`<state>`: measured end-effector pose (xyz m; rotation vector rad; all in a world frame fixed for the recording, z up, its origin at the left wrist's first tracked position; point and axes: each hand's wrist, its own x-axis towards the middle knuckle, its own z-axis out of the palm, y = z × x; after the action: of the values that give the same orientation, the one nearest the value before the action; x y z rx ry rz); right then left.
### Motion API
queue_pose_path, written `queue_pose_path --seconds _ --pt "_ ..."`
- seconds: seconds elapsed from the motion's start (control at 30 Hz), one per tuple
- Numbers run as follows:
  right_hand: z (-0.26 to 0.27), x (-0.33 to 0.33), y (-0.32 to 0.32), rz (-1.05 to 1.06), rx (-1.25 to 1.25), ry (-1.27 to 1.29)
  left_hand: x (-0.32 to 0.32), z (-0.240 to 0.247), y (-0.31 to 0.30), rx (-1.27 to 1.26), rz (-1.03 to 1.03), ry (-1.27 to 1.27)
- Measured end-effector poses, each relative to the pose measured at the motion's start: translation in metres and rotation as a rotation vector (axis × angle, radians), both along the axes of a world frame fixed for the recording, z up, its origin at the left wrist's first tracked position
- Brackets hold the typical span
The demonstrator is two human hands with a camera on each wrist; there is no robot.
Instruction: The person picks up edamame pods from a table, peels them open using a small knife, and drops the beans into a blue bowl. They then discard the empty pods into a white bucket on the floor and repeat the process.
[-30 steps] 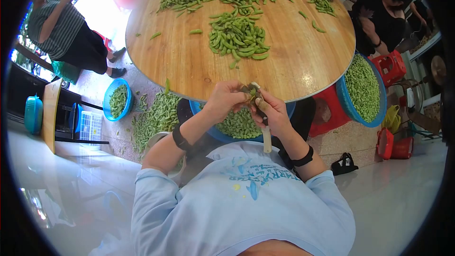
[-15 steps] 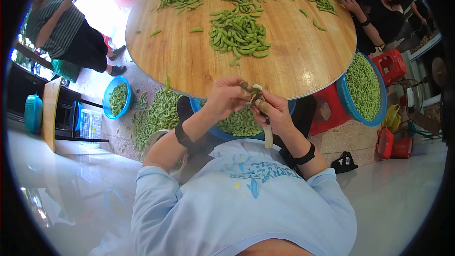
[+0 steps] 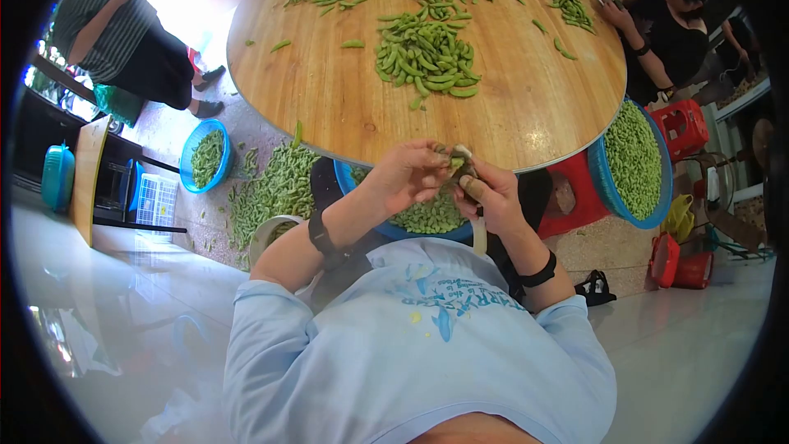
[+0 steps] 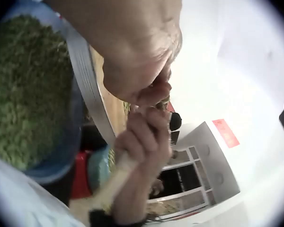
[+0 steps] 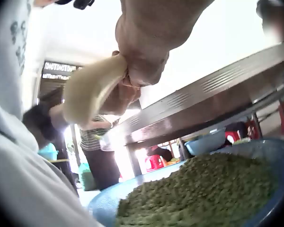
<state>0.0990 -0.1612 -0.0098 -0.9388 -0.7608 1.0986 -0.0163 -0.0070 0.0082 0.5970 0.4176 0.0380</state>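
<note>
My left hand [image 3: 401,176] and right hand [image 3: 496,194] meet fingertip to fingertip in the head view, just off the table's near edge. Between them is a green bean pod [image 3: 457,163], pinched by the left fingertips and largely covered by fingers. My right hand also grips a tool by its pale handle [image 3: 479,237], which points down toward my shirt; its working end is hidden. Seen from the right wrist, the thick handle [image 5: 87,92] sticks out of the curled fingers. Below both hands, a blue basin holds shelled green beans [image 3: 427,215].
Piled pods [image 3: 426,57] lie on the round wooden table [image 3: 534,107]. A blue basin of shelled beans [image 3: 629,160] stands right, by red stools [image 3: 680,125]. Pods cover the floor [image 3: 275,197] at left, near a blue basin [image 3: 207,156]. Another person [image 3: 670,16] sits at right.
The head view has shifted slightly, so the table sits further right. My left fingers have spread somewhat at the pod. The person at right has drawn a hand back from the table, both hands together.
</note>
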Motion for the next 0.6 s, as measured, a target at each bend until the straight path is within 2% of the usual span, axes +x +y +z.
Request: queue_pose_path --seconds 0.03,0.1,0.13,0.2,0.23,0.3,0.43,0.5,0.53,0.6 --pt "0.005 -0.001 0.001 -0.001 0.004 -0.002 0.0 0.002 -0.003 0.004 -0.001 -0.002" --pt "0.011 -0.004 0.002 0.011 -0.073 0.355 -0.003 0.005 -0.011 0.681 0.181 -0.015" --pt "0.011 -0.006 0.002 0.008 -0.072 0.357 -0.004 0.001 -0.012 0.681 0.178 -0.015" --pt "0.01 -0.008 0.004 0.028 -0.083 0.518 -0.004 -0.007 -0.012 1.833 0.47 -0.369" --pt "0.009 -0.008 0.006 0.029 -0.08 0.516 -0.004 -0.007 -0.01 1.837 0.472 -0.37" --pt "0.006 -0.009 0.007 0.046 -0.114 0.653 -0.006 -0.006 -0.008 2.219 0.426 -0.315" --pt "0.011 -0.015 0.007 0.016 -0.125 0.718 -0.011 -0.005 -0.009 2.262 0.286 -0.223" --pt "0.009 -0.017 0.007 -0.05 -0.124 0.54 -0.008 -0.004 -0.007 1.633 0.293 -0.113" --pt "0.006 -0.017 0.007 -0.045 -0.126 0.539 -0.008 -0.002 -0.006 1.633 0.297 -0.109" --pt "0.001 -0.016 0.009 -0.052 -0.079 0.377 -0.008 0.004 -0.004 0.996 0.163 0.015"
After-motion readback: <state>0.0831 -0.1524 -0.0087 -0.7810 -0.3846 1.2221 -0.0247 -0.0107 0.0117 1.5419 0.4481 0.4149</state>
